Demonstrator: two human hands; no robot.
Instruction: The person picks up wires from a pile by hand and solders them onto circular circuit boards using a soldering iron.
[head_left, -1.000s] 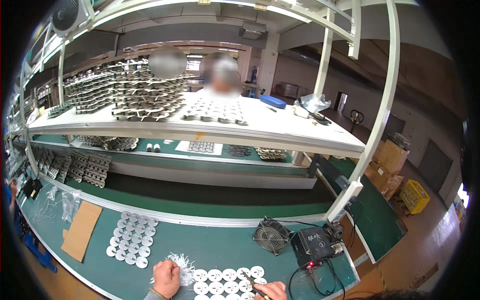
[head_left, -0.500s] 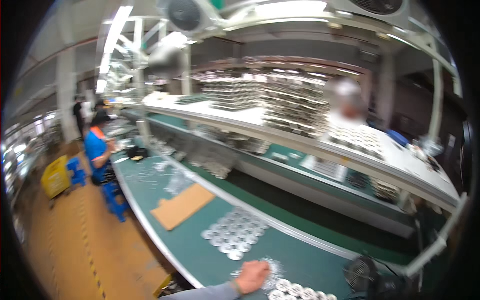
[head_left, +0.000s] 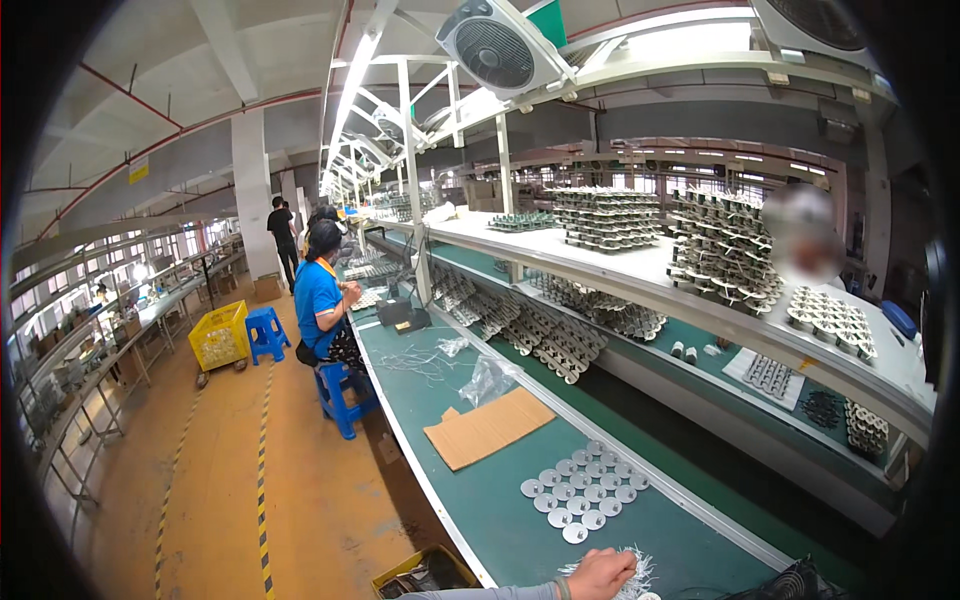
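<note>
At the lower edge, my left hand [head_left: 603, 574] comes in over the green bench, its grey-sleeved forearm [head_left: 490, 594] reaching from the left. The fingers are curled together over a small heap of thin white wire-like pieces [head_left: 641, 570]; what they hold, if anything, is hidden. Just beyond the hand, round grey discs [head_left: 583, 482], each with a small dark part on it, lie in rows on the bench. The rim of another pale disc [head_left: 648, 597] barely shows below the hand. My right hand is out of view.
A flat piece of brown cardboard [head_left: 490, 428] and clear plastic bags [head_left: 490, 380] lie farther along the bench. Stacked parts [head_left: 605, 218] stand on the raised shelf. A black fan [head_left: 795, 580] sits at lower right, a yellow bin [head_left: 425, 572] beside the bench. A seated co-worker [head_left: 325, 305] works farther left.
My view has swung left, so the bench, discs and my left hand appear farther right and lower. Most white-topped discs near the hand have dropped out of view. The hand stays at the wire heap.
</note>
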